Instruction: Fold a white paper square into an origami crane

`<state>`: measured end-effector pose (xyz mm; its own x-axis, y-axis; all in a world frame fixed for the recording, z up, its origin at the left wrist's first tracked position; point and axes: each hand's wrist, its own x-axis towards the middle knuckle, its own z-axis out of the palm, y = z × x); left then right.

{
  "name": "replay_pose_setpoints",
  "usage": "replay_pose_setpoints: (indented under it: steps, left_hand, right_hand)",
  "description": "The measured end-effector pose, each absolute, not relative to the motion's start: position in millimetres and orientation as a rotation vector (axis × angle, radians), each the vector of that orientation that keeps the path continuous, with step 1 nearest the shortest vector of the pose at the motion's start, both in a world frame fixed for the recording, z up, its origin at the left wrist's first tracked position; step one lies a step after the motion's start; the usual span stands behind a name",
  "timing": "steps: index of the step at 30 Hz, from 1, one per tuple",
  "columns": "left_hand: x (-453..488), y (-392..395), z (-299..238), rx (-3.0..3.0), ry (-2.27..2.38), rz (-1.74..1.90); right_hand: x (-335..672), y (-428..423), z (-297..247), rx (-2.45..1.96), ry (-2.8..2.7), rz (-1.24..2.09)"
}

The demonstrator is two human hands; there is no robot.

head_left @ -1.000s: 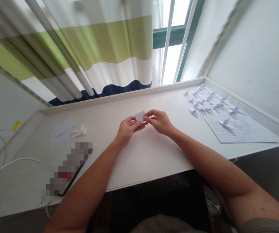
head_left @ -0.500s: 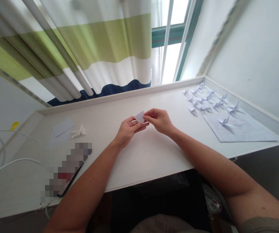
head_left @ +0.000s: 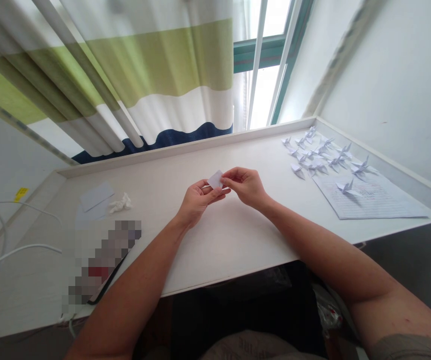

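Observation:
A small folded square of white paper [head_left: 215,179] is held up above the middle of the desk, one corner pointing upward. My left hand [head_left: 199,201] grips it from the left, thumb in front and fingers behind. At the paper's right edge, my right hand [head_left: 246,186] pinches it between thumb and fingertips. The fine creases are too small to make out. Several finished white paper cranes [head_left: 320,152] stand at the far right of the desk, and one crane [head_left: 346,187] rests on a lined, written sheet [head_left: 380,207].
Flat white paper pieces [head_left: 97,197] and a crumpled tissue [head_left: 120,203] lie on the left of the white desk [head_left: 230,255]. Nearer me is a blurred-out, dark-edged flat object [head_left: 104,265]. White cables [head_left: 20,252] run at far left; a raised rim [head_left: 185,148] borders the back.
Almost nothing differs. Both hands keep the same grip on the folded paper, and the whole view has shifted very slightly.

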<state>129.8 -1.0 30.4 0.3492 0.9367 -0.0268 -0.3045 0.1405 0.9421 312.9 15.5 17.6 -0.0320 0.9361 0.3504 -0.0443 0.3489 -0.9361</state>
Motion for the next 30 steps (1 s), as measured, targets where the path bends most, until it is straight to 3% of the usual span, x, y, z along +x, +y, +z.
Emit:
replay_pose_setpoints:
  steps: [30]
  left_hand:
    - [131.9,-6.4,35.9,1.118,0.867,1.046]
  right_hand:
    - [309.1,12.2,19.2,-0.954,-1.337,1.015]
